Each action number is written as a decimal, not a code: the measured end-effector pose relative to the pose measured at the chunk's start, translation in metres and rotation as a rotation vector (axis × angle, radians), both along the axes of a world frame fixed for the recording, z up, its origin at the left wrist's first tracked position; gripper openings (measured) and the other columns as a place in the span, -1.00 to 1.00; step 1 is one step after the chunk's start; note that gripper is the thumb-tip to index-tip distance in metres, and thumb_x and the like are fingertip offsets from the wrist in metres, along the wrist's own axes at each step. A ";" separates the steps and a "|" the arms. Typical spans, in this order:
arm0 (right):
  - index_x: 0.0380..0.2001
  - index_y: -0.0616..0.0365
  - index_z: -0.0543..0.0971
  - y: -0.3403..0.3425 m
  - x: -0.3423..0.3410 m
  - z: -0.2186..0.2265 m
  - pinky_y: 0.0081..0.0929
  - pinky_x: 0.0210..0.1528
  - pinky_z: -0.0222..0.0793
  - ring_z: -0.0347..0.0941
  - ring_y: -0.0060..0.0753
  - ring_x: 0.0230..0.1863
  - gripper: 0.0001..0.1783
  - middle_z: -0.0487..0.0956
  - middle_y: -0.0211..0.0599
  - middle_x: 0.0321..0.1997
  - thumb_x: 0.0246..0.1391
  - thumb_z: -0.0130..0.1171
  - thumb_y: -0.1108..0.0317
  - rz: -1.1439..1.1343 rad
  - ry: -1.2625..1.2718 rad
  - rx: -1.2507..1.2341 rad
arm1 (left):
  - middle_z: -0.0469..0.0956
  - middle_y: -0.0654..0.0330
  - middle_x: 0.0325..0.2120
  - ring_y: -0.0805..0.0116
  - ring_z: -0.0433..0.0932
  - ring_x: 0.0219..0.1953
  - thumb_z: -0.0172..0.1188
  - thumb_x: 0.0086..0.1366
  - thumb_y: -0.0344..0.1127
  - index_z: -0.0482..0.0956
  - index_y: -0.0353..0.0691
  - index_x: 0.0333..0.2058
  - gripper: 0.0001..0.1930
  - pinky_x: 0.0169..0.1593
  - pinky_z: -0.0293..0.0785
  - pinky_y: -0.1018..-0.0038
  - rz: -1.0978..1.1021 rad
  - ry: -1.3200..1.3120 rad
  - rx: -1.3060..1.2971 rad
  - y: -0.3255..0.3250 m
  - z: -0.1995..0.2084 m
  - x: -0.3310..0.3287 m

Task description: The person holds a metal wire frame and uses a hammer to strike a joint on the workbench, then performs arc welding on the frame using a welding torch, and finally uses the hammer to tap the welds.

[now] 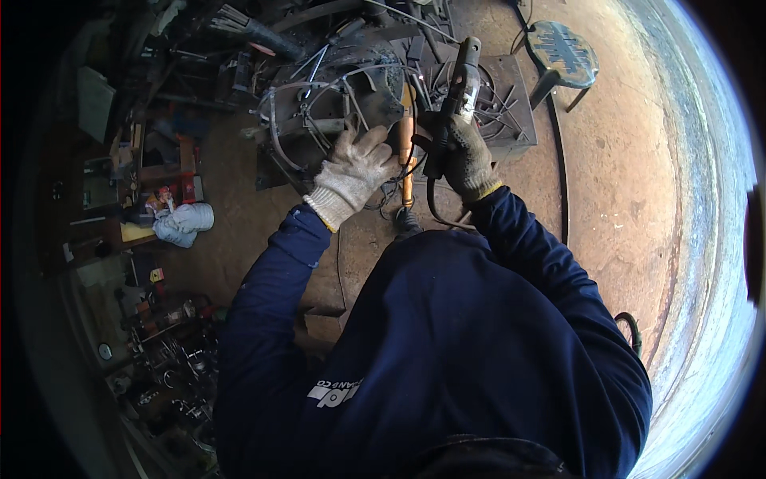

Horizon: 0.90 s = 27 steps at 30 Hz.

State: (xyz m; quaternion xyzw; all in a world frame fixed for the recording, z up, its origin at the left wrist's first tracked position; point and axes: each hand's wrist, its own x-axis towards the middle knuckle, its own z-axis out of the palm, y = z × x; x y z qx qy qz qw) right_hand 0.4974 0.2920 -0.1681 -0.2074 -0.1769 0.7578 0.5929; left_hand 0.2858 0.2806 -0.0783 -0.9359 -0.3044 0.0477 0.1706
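Note:
My right hand (467, 157), in a knitted work glove, is wrapped round a long grey and black power tool (463, 88). The tool points away from me, its rounded end farthest off; its exact kind I cannot make out. Gloved in pale knit, my left hand (355, 169) reaches palm down over a metal workpiece with bent rods (279, 128), fingers partly spread. Whether it touches the rods I cannot tell. Between my hands lies an orange-handled tool (408, 144), close to the left fingertips. A dark cable (433, 203) hangs below my right hand.
A metal block or table (515, 104) with thin rods on it stands beyond my right hand. Farther right is a stool (563, 54), near a dark hose (561, 160) along the floor. Scrap and tools crowd the far left; a white bundle (185, 223) lies at left.

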 end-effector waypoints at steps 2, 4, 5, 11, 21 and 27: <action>0.19 0.13 0.31 -0.002 -0.007 0.007 -0.02 0.16 0.46 0.50 -0.10 0.11 -0.43 0.53 -0.07 0.08 0.24 0.17 0.10 0.036 0.010 -0.021 | 0.56 0.43 -0.27 0.37 0.47 0.09 0.20 0.09 -0.18 0.64 0.11 -0.25 -0.78 0.11 0.42 0.07 -0.005 -0.046 0.007 -0.003 -0.004 -0.002; 0.14 0.15 0.28 -0.001 -0.017 0.010 -0.18 -0.07 0.58 0.56 -0.19 -0.06 -0.46 0.54 -0.10 -0.03 0.22 0.19 0.14 0.039 0.056 -0.020 | 0.54 0.41 -0.19 0.37 0.45 0.11 0.18 0.14 -0.19 0.61 0.08 -0.21 -0.78 0.13 0.40 0.07 0.007 -0.028 -0.018 -0.006 -0.008 -0.006; 0.13 0.15 0.28 -0.002 -0.020 0.013 -0.18 -0.07 0.58 0.56 -0.17 -0.06 -0.46 0.54 -0.09 -0.03 0.22 0.20 0.13 0.037 0.048 -0.026 | 0.52 0.41 -0.14 0.38 0.44 0.12 0.16 0.18 -0.19 0.60 0.08 -0.16 -0.77 0.16 0.38 0.10 0.020 -0.036 -0.022 -0.008 -0.009 -0.007; 0.13 0.16 0.26 -0.003 -0.033 0.014 -0.20 -0.08 0.58 0.56 -0.11 -0.02 -0.45 0.53 -0.04 -0.01 0.25 0.19 0.12 -0.051 -0.020 0.003 | 0.41 0.33 0.15 0.34 0.38 0.21 0.11 0.32 -0.15 0.47 0.01 0.10 -0.62 0.27 0.29 0.25 0.128 -0.137 -0.024 -0.020 -0.001 -0.013; 0.23 0.16 0.23 -0.015 -0.039 0.008 -0.18 0.10 0.50 0.53 -0.10 0.09 -0.37 0.52 -0.03 0.10 0.23 0.22 0.16 -0.051 -0.079 0.048 | 0.20 -0.32 0.26 -0.17 0.25 0.32 0.51 0.00 0.20 -0.05 -0.49 0.35 0.23 0.33 0.29 0.11 1.016 -1.017 -0.166 -0.040 0.002 0.000; 0.24 0.15 0.22 -0.024 -0.038 0.009 -0.03 0.29 0.33 0.46 -0.03 0.21 -0.34 0.48 -0.01 0.18 0.21 0.24 0.15 -0.033 -0.100 0.076 | 0.15 -0.37 0.30 -0.18 0.21 0.36 0.58 -0.10 0.13 -0.18 -0.53 0.38 0.36 0.37 0.22 0.19 1.356 -1.123 -0.354 -0.029 0.007 0.014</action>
